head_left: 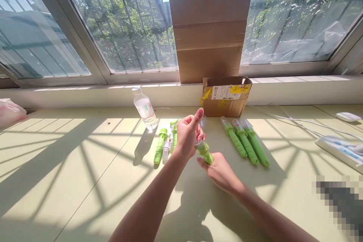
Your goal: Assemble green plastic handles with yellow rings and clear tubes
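My right hand [219, 170] is closed around the green handle of a tool [204, 152] above the table. My left hand [188, 134] has its fingers curled at the tool's clear upper end, thumb pointing up; its fingers partly hide that end. Left of my hands lie a green handle [160, 147], a small clear cap [166, 152] and another green piece [175, 136], partly behind my left hand. On the right, three green tools with clear tops [246, 141] lie side by side. A clear piece [203, 121] shows just behind my left hand.
A clear bottle [145, 109] stands at the back left of the pale table [93, 181]. An open cardboard box [224, 104] is against the sill. At the right are a power strip [340, 149], white cables and a white device [348, 117]. A pink bag [11, 112] sits far left.
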A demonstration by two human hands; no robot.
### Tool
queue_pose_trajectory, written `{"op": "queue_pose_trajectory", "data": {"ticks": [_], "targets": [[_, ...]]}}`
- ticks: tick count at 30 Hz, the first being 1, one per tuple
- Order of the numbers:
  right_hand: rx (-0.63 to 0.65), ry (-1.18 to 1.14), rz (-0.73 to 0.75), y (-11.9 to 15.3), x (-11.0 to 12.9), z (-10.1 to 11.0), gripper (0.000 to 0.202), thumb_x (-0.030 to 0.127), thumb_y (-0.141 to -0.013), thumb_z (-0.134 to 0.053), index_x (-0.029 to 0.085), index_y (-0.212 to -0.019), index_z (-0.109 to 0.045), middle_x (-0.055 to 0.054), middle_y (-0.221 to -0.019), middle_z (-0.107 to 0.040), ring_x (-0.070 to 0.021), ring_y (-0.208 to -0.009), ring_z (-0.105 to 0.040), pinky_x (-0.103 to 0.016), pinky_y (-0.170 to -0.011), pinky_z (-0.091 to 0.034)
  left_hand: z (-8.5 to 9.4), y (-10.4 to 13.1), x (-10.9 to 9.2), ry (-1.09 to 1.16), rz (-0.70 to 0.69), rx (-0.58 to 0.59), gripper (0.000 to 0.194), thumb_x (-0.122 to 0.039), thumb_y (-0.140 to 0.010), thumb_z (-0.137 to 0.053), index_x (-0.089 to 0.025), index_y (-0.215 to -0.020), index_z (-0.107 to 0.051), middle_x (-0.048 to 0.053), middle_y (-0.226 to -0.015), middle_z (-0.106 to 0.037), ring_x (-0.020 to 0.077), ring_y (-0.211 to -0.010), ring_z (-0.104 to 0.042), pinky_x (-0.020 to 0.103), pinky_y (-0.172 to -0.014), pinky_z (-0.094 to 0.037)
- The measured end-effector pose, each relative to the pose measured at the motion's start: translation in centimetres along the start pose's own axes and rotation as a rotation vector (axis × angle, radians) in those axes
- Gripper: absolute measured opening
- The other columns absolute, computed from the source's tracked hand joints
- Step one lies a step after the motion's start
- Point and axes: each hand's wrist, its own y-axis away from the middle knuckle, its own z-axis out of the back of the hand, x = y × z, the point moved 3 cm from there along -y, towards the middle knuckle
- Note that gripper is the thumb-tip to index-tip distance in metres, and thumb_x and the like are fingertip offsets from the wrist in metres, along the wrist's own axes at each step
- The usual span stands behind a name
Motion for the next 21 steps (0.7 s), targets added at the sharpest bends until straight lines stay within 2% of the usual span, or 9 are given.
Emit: {"op": "queue_pose_trajectory", "data": {"ticks": [5,8,13,21], "targets": [[0.158,-0.091,-0.008,-0.01,0.04,-0.18,0.035,0.039,-0.081,-0.054,0.022,-0.063,-0.029,0.008,-0.053,-0.024,-0.0070,-0.048,-0.021,-0.023,-0.044,-0.018,0.04,0.04,-0.11,-0.035,0.020,0.093,0.064,-0.061,-0.060,-0.076,-0.020,-0.047,-0.030,-0.010,-0.034,-0.026,0.0038,-0.028,-0.030,0.020,-0.035,-0.030],[0.210,-0.090,-0.053,0.02,-0.20,-0.16,0.033,0.039,-0.082,-0.053,0.022,-0.061,-0.033,0.009,-0.047,-0.028,-0.0071,-0.043,-0.025,-0.023,-0.042,-0.022,0.12,0.00,-0.04,-0.043,0.024,0.122,0.064,-0.063,-0.059,-0.076,-0.020,-0.047,-0.030,-0.009,-0.034,-0.027,0.0041,-0.028,-0.031,0.020,-0.035,-0.030],[0.182,-0.019,-0.063,-0.11,-0.54,-0.12,0.033,0.037,-0.083,-0.052,0.022,-0.059,-0.034,0.009,-0.043,-0.030,-0.0069,-0.040,-0.025,-0.023,-0.042,-0.023,0.16,-0.10,0.09,-0.025,0.029,0.142,0.062,-0.063,-0.064,-0.072,-0.020,-0.048,-0.032,-0.009,-0.035,-0.027,0.0045,-0.029,-0.030,0.021,-0.037,-0.032],[0.152,-0.039,-0.023,-0.03,-0.27,-0.41,0.031,0.035,-0.084,-0.051,0.022,-0.061,-0.033,0.009,-0.043,-0.028,-0.0071,-0.040,-0.024,-0.024,-0.042,-0.021,-0.07,-0.16,-0.15,0.000,0.071,0.130,0.057,-0.068,-0.068,-0.066,-0.019,-0.052,-0.043,-0.008,-0.039,-0.030,0.0063,-0.032,-0.035,0.022,-0.040,-0.035]]}}
